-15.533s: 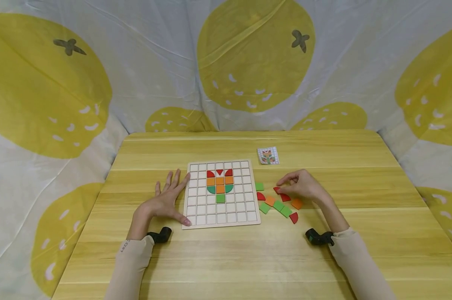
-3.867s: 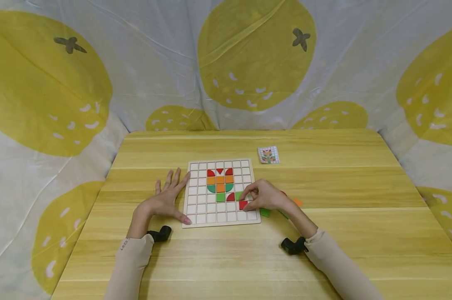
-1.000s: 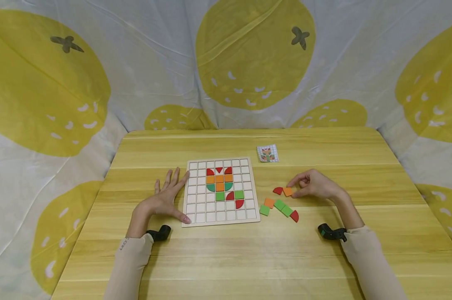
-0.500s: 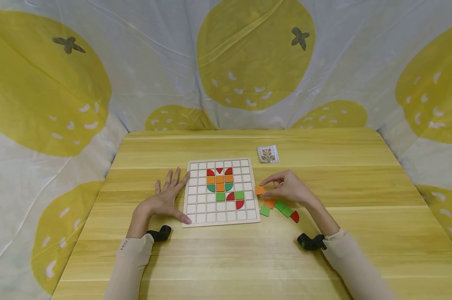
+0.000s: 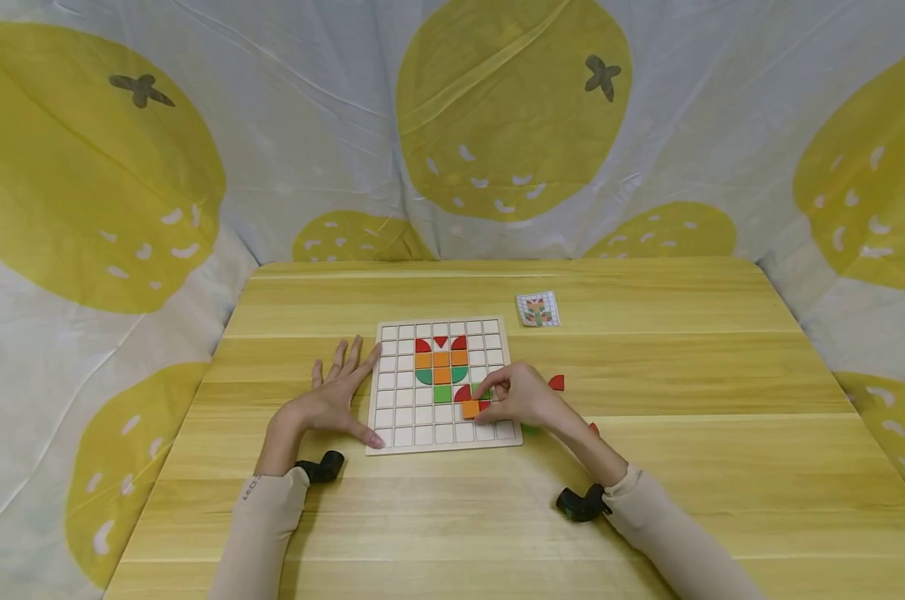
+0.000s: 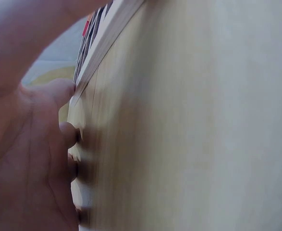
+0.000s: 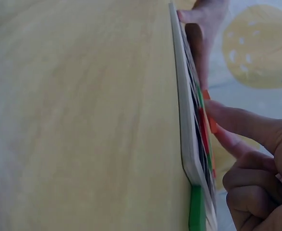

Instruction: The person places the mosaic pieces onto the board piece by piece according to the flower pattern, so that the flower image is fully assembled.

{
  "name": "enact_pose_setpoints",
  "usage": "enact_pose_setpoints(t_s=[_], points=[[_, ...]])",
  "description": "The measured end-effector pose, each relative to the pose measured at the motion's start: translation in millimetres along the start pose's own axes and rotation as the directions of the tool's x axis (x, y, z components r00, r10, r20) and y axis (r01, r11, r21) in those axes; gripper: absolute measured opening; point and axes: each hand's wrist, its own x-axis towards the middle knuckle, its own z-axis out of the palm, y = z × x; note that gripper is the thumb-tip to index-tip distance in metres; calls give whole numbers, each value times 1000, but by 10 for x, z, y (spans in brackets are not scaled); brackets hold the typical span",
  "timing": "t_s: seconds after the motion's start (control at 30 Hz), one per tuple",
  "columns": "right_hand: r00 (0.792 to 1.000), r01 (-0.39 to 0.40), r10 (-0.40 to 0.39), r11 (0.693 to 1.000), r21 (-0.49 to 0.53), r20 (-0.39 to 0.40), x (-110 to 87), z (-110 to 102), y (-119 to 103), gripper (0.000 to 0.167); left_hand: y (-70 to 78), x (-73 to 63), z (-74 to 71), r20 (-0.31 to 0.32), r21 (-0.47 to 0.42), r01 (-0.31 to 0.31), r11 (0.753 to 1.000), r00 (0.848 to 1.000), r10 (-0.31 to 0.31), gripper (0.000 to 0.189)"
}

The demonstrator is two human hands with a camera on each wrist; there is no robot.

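A wooden grid board (image 5: 388,437) lies on the table, with orange, red, teal and green tiles set in its cells like a flower. My left hand (image 5: 325,407) spreads along the board's left side, thumb and index finger touching its edge. My right hand (image 5: 522,395) pinches an orange square tile (image 5: 471,409) between thumb and index finger, over the board's lower right part. In the right wrist view that orange tile (image 7: 210,115) is tilted just above the board. Beside it sit a red quarter-circle tile (image 5: 462,392) and a green square tile, partly covered by my fingers.
A small printed pattern card (image 5: 538,309) lies behind the board to the right. A red quarter-circle tile (image 5: 557,382) lies right of my hand. Other loose tiles are mostly hidden under my right hand and forearm. A patterned cloth (image 5: 310,125) hangs behind the table.
My right hand has picked up the orange square tile from the table right of the board and carried it left over the grid. The left hand has stayed in place.
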Motion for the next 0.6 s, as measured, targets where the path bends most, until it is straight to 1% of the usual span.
enact_pose_setpoints(t_s=[0.2,0.43,0.6], points=[[1000,-26,26,1000,4,2,8,34,-10,24,-6,-2,3,1,-1,5,1000,1000,-5,150],[1000,-13,13,1000,22,8,14,29,1,22,-7,8,2,1,-5,7,1000,1000,-7,150],[1000,7,-7,1000,24,3,46,69,9,20,-7,9,9,3,-10,8,1000,1000,-8,150]])
